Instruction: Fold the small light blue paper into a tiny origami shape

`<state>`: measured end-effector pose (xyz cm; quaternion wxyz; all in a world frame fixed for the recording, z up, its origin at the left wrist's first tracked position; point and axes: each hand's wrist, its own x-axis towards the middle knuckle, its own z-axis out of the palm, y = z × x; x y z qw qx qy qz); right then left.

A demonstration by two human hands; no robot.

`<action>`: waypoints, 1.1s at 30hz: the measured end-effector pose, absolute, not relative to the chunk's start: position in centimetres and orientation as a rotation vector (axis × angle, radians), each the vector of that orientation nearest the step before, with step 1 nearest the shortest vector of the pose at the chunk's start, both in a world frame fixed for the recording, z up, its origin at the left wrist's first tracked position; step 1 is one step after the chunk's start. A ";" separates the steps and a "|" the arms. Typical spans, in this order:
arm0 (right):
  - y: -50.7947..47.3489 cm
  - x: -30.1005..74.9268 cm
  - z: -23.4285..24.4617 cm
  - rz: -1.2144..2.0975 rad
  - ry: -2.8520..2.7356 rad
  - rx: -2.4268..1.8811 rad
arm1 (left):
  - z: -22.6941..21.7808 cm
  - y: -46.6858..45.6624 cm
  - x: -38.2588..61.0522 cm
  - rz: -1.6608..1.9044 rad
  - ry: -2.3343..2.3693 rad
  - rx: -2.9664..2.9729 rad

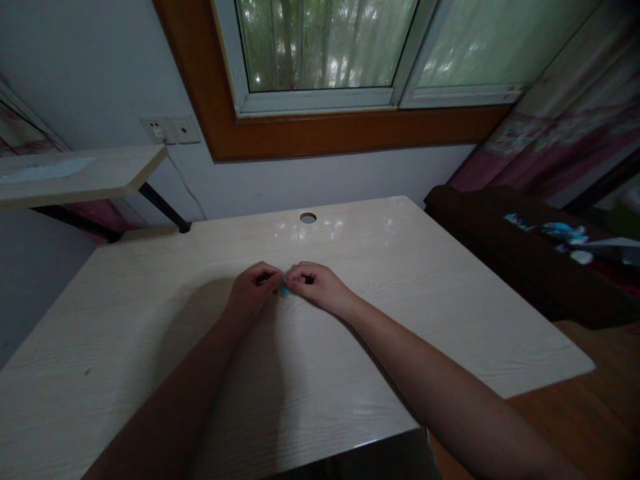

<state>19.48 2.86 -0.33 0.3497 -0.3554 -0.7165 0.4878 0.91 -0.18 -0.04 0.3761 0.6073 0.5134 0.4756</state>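
Observation:
A small turquoise-blue piece (285, 288) shows between my fingertips over the middle of the desk; its kind is too small to make out. My left hand (254, 288) pinches it from the left, thumb and forefinger together. From the right, my right hand (316, 284) pinches the same piece, its fingers curled in. The two hands nearly touch, and the fingers hide most of the piece. Beneath them lies the pale wood-grain desk (330, 373), with the shadow of my left arm on it.
A raised shelf (85, 175) on black legs stands at the desk's back left. Near the back edge is a round cable hole (309, 218). Behind are a wall socket (173, 130) and a window (325, 47). Dark furniture (490, 247) with scattered items stands at the right.

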 end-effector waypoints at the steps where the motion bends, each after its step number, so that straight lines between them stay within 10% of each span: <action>1: 2.9 19.5 -0.3 1.261 -1.862 -0.916 | 0.0 -0.2 0.9 1.220 1.323 1.545; 33: 2.6 19.1 0.1 1.002 -1.999 -0.901 | -0.2 -0.3 0.9 1.336 1.283 1.435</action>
